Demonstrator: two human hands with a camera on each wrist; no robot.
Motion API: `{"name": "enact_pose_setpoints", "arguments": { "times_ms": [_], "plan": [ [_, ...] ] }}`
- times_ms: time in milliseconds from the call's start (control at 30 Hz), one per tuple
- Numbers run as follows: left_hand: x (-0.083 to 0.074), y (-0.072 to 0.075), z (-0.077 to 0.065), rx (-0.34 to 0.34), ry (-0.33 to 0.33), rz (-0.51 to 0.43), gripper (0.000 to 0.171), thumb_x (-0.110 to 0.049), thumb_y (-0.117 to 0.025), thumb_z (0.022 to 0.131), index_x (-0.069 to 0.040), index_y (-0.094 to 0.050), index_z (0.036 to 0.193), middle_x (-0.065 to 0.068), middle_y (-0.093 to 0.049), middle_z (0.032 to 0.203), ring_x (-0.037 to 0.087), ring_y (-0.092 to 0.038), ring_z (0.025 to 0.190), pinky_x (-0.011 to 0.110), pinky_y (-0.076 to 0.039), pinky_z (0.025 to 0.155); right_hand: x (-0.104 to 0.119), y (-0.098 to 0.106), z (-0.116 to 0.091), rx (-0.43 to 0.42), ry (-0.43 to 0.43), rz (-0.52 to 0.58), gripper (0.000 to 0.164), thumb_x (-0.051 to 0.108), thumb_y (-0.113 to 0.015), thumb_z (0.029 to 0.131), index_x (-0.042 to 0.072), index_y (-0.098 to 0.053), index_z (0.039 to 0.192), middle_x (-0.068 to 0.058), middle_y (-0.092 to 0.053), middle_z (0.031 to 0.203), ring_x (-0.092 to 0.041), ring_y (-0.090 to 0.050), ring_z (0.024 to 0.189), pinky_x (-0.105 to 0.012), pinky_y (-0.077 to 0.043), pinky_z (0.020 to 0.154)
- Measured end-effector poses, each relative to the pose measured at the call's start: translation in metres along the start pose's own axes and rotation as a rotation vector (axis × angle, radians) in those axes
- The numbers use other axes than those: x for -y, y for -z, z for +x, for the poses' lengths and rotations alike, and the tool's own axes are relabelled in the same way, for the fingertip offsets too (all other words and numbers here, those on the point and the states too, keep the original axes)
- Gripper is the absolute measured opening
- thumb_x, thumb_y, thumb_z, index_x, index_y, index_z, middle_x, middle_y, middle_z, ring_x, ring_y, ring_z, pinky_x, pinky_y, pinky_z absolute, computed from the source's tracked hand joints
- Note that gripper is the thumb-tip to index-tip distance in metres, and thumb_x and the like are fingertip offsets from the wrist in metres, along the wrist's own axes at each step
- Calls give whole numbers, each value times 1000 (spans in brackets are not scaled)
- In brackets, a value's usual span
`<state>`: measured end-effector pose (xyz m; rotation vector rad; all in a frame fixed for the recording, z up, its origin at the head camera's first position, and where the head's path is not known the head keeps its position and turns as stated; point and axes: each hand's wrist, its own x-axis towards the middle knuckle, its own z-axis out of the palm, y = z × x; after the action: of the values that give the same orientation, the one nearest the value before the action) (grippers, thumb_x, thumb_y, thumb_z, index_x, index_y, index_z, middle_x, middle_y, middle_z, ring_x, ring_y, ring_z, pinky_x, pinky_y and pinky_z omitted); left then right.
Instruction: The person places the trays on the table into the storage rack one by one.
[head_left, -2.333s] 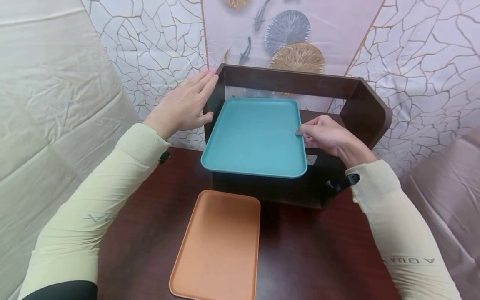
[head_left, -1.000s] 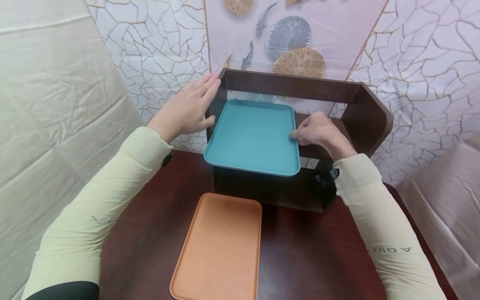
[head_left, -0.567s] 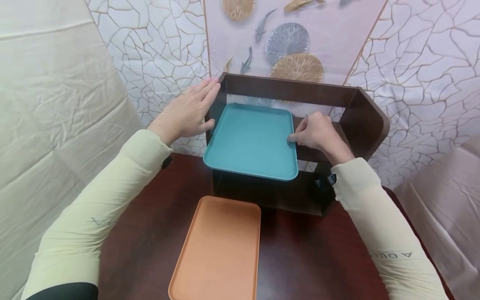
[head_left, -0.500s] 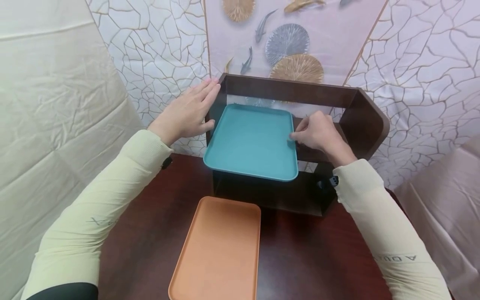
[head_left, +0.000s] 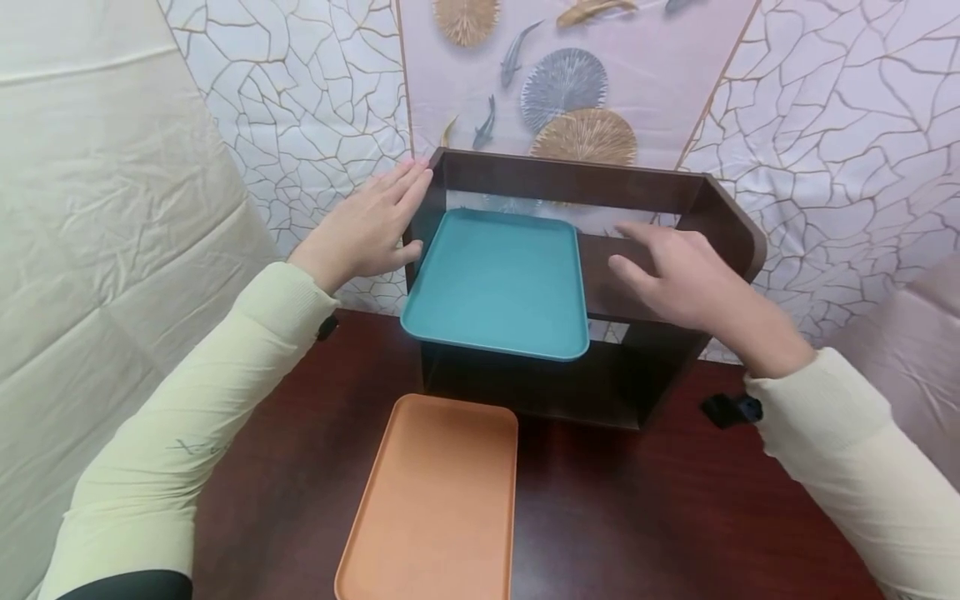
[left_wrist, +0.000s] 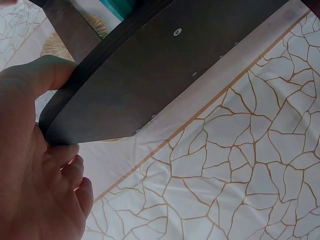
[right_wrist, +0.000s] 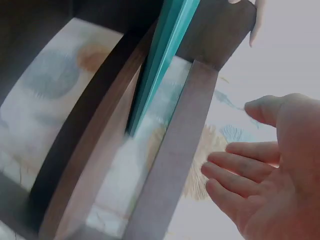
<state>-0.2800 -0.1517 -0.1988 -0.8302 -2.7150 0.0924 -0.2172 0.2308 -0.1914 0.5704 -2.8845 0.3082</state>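
Note:
A teal tray (head_left: 498, 283) lies on the upper level of a dark brown shelf unit (head_left: 570, 177), its near end jutting out past the front. My left hand (head_left: 363, 218) rests with straight fingers on the unit's left side panel (left_wrist: 125, 80), thumb at the panel's front edge. My right hand (head_left: 686, 279) hovers right of the tray, fingers extended and apart from it, in front of the unit's right half. In the right wrist view that hand's fingers (right_wrist: 240, 170) hold nothing, and the tray shows edge-on.
An orange tray (head_left: 435, 492) lies on the dark red-brown table (head_left: 600, 508), before the shelf unit. Behind the unit hangs a patterned cloth (head_left: 322, 92). A beige cloth (head_left: 97, 208) drapes down at the left.
My right hand pinched the teal tray's right rim and moved left with it; it has since let go and drawn back to the right. My left hand stays at the side panel.

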Motion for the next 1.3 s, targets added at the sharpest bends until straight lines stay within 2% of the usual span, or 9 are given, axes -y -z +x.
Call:
{"name": "enact_pose_setpoints", "arguments": {
  "times_ms": [200, 333, 400, 533, 633, 767, 933, 1133, 1300],
  "plan": [
    [0, 1, -1, 5, -6, -3, 87, -30, -57, 104, 4, -9, 168, 19, -8, 178, 36, -9, 167, 51, -15, 136, -18, 13, -27, -38, -21, -20, 77, 46, -49, 110, 0, -24, 166, -28, -32, 169, -50, -32, 156, -69, -27, 125],
    [0, 1, 0, 5, -4, 0, 87, -30, -58, 104, 3, -8, 168, 19, -8, 178, 36, -10, 167, 51, -15, 136, -36, 21, -41, -76, 8, -20, 79, 44, -46, 111, 2, -12, 169, -29, -18, 174, -50, -18, 161, -68, -15, 130],
    [0, 1, 0, 5, -1, 3, 87, -30, -57, 104, 3, -8, 168, 18, -7, 178, 35, -9, 167, 51, -15, 136, -46, 23, -46, -99, 30, -25, 80, 41, -45, 112, 3, -6, 170, -29, -12, 175, -49, -11, 163, -66, -8, 133],
    [0, 1, 0, 8, 4, 3, 87, -30, -56, 104, 2, -8, 168, 18, -7, 179, 35, -9, 167, 53, -16, 136, -62, 26, -54, -131, 30, -81, 83, 39, -44, 112, -2, 1, 168, -30, -1, 175, -48, 1, 164, -61, 3, 134],
    [0, 1, 0, 8, 6, 1, 87, -30, -56, 104, 2, -8, 168, 18, -7, 179, 35, -9, 167, 53, -16, 136, -71, 25, -57, -133, 8, -121, 86, 42, -42, 112, -4, 6, 167, -27, 8, 176, -47, 7, 164, -64, 5, 133],
    [-1, 1, 0, 9, 8, -1, 87, -31, -55, 104, 2, -7, 168, 18, -7, 179, 35, -8, 167, 53, -15, 136, -80, 18, -56, -136, 1, -146, 86, 44, -40, 112, -5, 6, 166, -27, 9, 175, -48, 8, 164, -67, 4, 132],
    [-2, -2, 0, 6, 10, 2, 88, -30, -57, 104, 3, -7, 168, 19, -6, 178, 36, -9, 167, 52, -14, 136, -88, 6, -52, -155, 17, -165, 85, 43, -42, 112, -5, 1, 167, -29, 2, 176, -46, 5, 165, -69, -2, 131],
    [-2, 1, 0, 25, 9, 10, 88, -32, -55, 105, 5, -5, 167, 21, -5, 178, 38, -9, 167, 52, -14, 136, -93, -3, -50, -194, 39, -167, 85, 42, -45, 111, -7, -3, 166, -31, -4, 175, -45, 2, 165, -67, -4, 133],
    [2, 14, -4, 85, 29, -98, 91, -49, -46, 109, -1, 4, 168, 15, 3, 179, 35, -5, 167, 52, -12, 136, -95, -5, -51, -221, 57, -178, 85, 41, -46, 111, -8, -5, 166, -31, -8, 175, -45, -1, 165, -65, -6, 133]
  ]
}}
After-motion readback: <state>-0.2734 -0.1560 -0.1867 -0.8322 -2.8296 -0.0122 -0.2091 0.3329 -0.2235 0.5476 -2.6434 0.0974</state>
